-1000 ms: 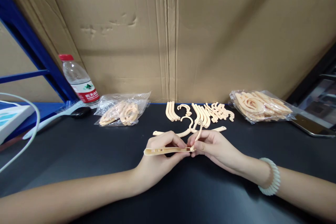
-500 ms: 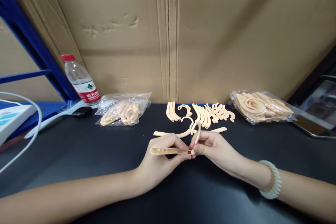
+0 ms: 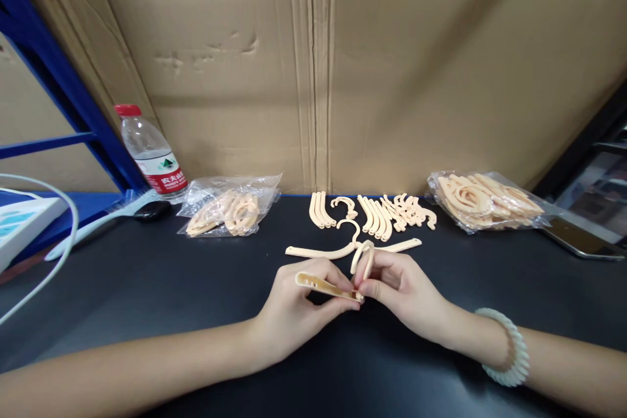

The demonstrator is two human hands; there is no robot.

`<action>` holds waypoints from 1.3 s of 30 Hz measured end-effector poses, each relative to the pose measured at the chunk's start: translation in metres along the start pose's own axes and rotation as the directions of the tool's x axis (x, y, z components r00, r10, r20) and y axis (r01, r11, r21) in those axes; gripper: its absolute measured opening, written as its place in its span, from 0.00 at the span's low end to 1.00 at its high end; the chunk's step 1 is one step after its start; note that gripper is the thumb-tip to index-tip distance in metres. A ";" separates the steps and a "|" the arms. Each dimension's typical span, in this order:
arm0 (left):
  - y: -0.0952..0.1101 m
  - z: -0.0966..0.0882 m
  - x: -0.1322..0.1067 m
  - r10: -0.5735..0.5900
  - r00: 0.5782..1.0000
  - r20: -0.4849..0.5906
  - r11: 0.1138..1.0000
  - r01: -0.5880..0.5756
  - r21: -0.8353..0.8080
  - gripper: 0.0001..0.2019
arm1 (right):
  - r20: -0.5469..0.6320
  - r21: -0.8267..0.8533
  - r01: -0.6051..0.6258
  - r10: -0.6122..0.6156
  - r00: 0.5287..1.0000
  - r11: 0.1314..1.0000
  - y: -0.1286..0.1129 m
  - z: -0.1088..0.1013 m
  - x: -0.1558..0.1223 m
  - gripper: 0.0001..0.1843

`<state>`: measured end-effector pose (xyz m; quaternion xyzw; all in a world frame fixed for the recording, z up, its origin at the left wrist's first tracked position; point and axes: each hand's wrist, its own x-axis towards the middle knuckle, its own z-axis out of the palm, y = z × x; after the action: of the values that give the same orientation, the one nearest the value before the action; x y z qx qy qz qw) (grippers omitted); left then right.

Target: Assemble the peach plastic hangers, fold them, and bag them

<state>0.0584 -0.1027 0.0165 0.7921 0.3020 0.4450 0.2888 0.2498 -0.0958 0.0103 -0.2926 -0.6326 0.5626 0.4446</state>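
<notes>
My left hand (image 3: 304,304) is closed on a beige hanger arm (image 3: 318,283), its hollow side facing up. Between the thumb and fingers of my right hand (image 3: 399,287) is a beige hanger hook (image 3: 363,253), curved end upward. The hook's base meets the inner end of the arm at my fingertips; whether the two are joined I cannot tell. Just beyond my hands lies a hanger (image 3: 321,253) with its hook and two arms together, partly hidden by my right hand and the held hook.
Loose hanger arms (image 3: 322,210) and more arms (image 3: 375,217) stand in rows behind, beside a pile of hooks (image 3: 409,209). Bagged parts lie left (image 3: 225,209) and right (image 3: 484,199). A water bottle (image 3: 154,157), a phone (image 3: 582,238) and a white cable (image 3: 73,228) are at the sides.
The held hook has turned so its curve shows more openly. The held arm has tilted, its outer end shifting right, and both hands sit slightly lower in view.
</notes>
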 end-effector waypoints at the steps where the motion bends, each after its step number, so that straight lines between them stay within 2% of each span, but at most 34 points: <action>1: 0.000 0.000 0.000 0.004 1.000 -0.006 1.000 -0.004 -0.005 0.06 | -0.007 -0.012 0.007 -0.007 1.000 1.000 0.000 0.000 0.000 0.07; 7: -0.001 0.001 0.002 -0.018 0.999 -0.046 0.998 0.015 -0.063 0.08 | -0.023 -0.059 0.026 -0.028 0.999 0.998 -0.003 0.004 0.000 0.05; 16: -0.001 0.001 0.000 -0.059 0.997 -0.051 0.998 0.057 -0.042 0.09 | -0.085 -0.121 0.090 -0.101 0.991 0.989 -0.003 0.010 -0.004 0.05; 19: 0.000 0.002 0.000 -0.110 0.991 -0.070 0.994 0.108 -0.030 0.09 | -0.108 -0.140 0.104 -0.119 0.987 0.985 -0.002 0.011 -0.005 0.05; 22: 0.002 0.003 0.001 -0.182 0.979 -0.087 0.983 0.178 -0.047 0.08 | -0.138 -0.099 0.071 -0.084 0.987 0.993 -0.002 0.011 -0.003 0.04; 25: 0.001 0.005 0.003 -0.277 0.958 -0.069 0.951 0.263 -0.161 0.09 | -0.155 -0.038 0.046 -0.052 0.987 0.998 -0.001 0.009 -0.001 0.04; 27: -0.001 0.006 0.006 -0.332 0.941 -0.070 0.916 0.304 -0.260 0.10 | -0.173 -0.027 0.071 -0.074 0.982 0.997 0.000 0.008 0.001 0.04; 30: -0.004 0.006 0.010 -0.386 0.922 -0.028 0.855 0.346 -0.385 0.11 | -0.193 -0.043 0.101 -0.108 0.975 0.994 0.002 0.006 0.001 0.08; 34: -0.006 0.005 0.013 -0.437 0.899 0.022 0.786 0.394 -0.476 0.11 | -0.214 -0.042 0.064 -0.071 0.974 0.997 0.003 0.004 0.000 0.15; 39: -0.005 0.004 0.015 -0.445 0.883 0.151 0.799 0.467 -0.380 0.10 | -0.235 0.037 0.047 -0.037 0.971 0.998 -0.001 0.006 -0.001 0.09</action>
<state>0.0671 -0.0894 0.0187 0.6304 0.3768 0.3936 0.5529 0.2451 -0.0993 0.0115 -0.3342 -0.5697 0.5279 0.5339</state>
